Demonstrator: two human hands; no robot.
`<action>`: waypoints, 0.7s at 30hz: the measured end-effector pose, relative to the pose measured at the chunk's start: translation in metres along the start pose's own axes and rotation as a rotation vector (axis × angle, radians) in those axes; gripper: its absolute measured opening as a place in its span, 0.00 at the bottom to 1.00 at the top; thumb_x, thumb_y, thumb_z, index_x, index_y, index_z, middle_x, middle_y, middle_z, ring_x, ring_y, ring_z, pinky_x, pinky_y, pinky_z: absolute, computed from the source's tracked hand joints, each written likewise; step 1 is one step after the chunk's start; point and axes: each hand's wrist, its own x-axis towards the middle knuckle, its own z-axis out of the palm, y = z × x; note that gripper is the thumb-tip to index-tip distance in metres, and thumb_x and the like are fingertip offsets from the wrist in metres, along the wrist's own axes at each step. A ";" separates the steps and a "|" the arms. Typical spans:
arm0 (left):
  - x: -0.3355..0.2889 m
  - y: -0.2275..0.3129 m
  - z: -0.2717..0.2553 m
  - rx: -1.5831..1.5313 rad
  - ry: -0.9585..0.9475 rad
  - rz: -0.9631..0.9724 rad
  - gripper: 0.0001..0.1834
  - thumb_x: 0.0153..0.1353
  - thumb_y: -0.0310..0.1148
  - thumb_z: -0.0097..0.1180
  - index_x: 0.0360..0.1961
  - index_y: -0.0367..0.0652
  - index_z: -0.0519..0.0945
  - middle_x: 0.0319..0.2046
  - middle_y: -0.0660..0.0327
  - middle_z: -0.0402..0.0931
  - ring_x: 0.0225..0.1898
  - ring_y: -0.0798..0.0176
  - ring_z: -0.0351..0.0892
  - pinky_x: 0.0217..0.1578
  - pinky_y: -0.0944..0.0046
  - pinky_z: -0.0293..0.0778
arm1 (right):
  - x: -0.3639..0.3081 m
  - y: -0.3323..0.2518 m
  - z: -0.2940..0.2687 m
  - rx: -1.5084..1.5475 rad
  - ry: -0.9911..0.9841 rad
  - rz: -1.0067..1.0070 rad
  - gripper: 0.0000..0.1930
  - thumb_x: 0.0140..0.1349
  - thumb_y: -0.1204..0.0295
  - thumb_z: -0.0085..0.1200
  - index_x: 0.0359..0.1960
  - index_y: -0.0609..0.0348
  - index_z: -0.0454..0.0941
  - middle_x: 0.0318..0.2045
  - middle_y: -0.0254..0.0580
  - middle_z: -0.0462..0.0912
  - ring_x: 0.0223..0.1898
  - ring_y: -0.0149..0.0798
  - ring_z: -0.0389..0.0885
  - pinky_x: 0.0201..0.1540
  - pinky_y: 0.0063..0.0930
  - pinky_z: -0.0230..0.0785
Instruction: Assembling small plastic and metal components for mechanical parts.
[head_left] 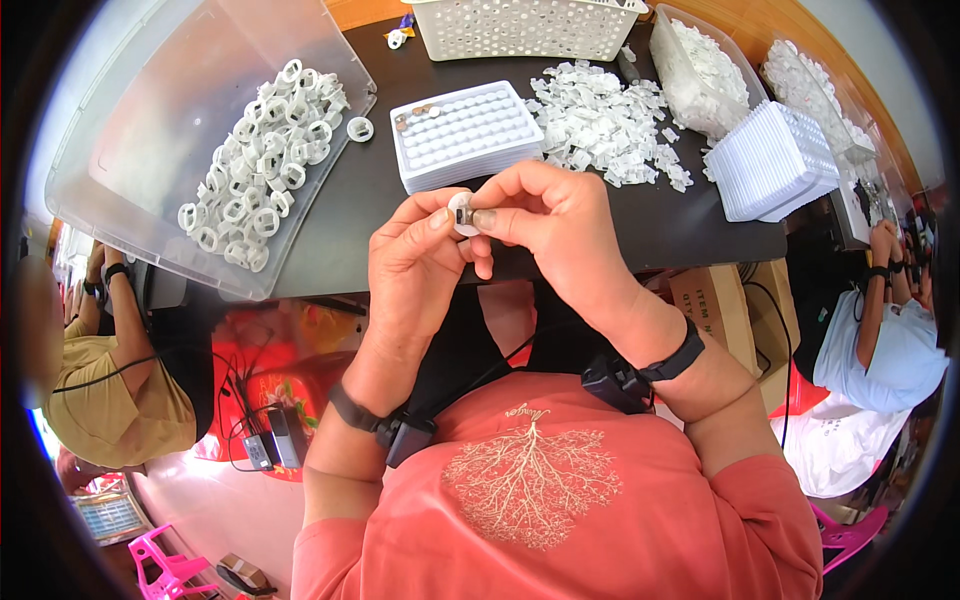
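Above the near edge of the table, my left hand (415, 255) pinches a small white round plastic part (459, 203) with a dark rectangular middle. My right hand (550, 215) is closed at the other side of that part, thumb and forefinger pressed against its dark middle. The fingers hide much of it, and I cannot make out any further piece between them. Just beyond my hands lies a stack of white moulded trays (468, 178) with rows of round pockets. A few small brown and white pieces (415, 115) sit in the top tray's far left corner.
A clear bin (130, 150) at left holds many white ring parts (270, 160). Loose translucent pieces (600, 120) are heaped right of the trays. Beyond stand a white basket (530, 30), a tub of clear parts (705, 75) and stacked ribbed trays (775, 165). People work at both sides.
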 end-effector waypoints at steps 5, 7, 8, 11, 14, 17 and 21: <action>0.000 -0.002 0.000 0.069 0.021 0.010 0.17 0.67 0.35 0.57 0.49 0.32 0.76 0.35 0.52 0.80 0.31 0.58 0.82 0.28 0.58 0.78 | -0.004 0.010 0.000 0.051 -0.014 -0.118 0.01 0.61 0.85 0.57 0.34 0.70 0.79 0.28 0.39 0.82 0.25 0.29 0.81 0.27 0.21 0.74; 0.000 -0.002 -0.001 0.080 0.010 0.011 0.16 0.67 0.35 0.57 0.49 0.32 0.77 0.35 0.52 0.80 0.32 0.58 0.82 0.28 0.58 0.78 | -0.004 0.009 0.000 0.046 -0.015 -0.117 0.02 0.62 0.85 0.57 0.35 0.70 0.79 0.27 0.39 0.82 0.25 0.29 0.81 0.27 0.22 0.74; 0.000 -0.001 -0.001 0.039 -0.004 0.012 0.15 0.67 0.32 0.58 0.48 0.31 0.78 0.36 0.51 0.81 0.32 0.57 0.82 0.29 0.57 0.79 | -0.004 0.009 -0.001 0.041 -0.016 -0.117 0.02 0.62 0.85 0.57 0.35 0.69 0.79 0.27 0.39 0.82 0.25 0.29 0.81 0.27 0.22 0.74; 0.000 -0.001 -0.001 0.000 -0.031 0.013 0.13 0.66 0.29 0.59 0.46 0.29 0.79 0.37 0.50 0.81 0.33 0.56 0.82 0.30 0.55 0.79 | -0.004 0.013 -0.006 0.023 -0.060 -0.098 0.03 0.62 0.85 0.57 0.37 0.70 0.79 0.28 0.40 0.82 0.25 0.29 0.81 0.28 0.22 0.74; 0.000 -0.001 -0.002 0.007 -0.044 0.009 0.13 0.65 0.28 0.59 0.46 0.29 0.79 0.37 0.50 0.81 0.33 0.56 0.82 0.30 0.56 0.79 | -0.003 0.009 -0.008 0.068 -0.094 -0.058 0.03 0.62 0.84 0.57 0.36 0.69 0.78 0.27 0.39 0.81 0.26 0.30 0.82 0.29 0.22 0.74; -0.001 -0.002 -0.002 0.017 -0.046 0.010 0.13 0.65 0.28 0.59 0.47 0.29 0.79 0.38 0.50 0.81 0.33 0.56 0.83 0.30 0.56 0.79 | -0.004 0.009 -0.008 0.048 -0.080 -0.086 0.02 0.62 0.84 0.57 0.34 0.68 0.77 0.28 0.39 0.80 0.26 0.29 0.82 0.29 0.22 0.74; 0.000 -0.002 0.000 0.036 -0.043 0.011 0.13 0.65 0.28 0.59 0.46 0.29 0.79 0.39 0.49 0.81 0.34 0.57 0.83 0.31 0.57 0.80 | -0.005 0.010 -0.011 -0.234 -0.041 -0.289 0.02 0.61 0.85 0.56 0.33 0.68 0.76 0.29 0.38 0.79 0.27 0.28 0.82 0.30 0.22 0.74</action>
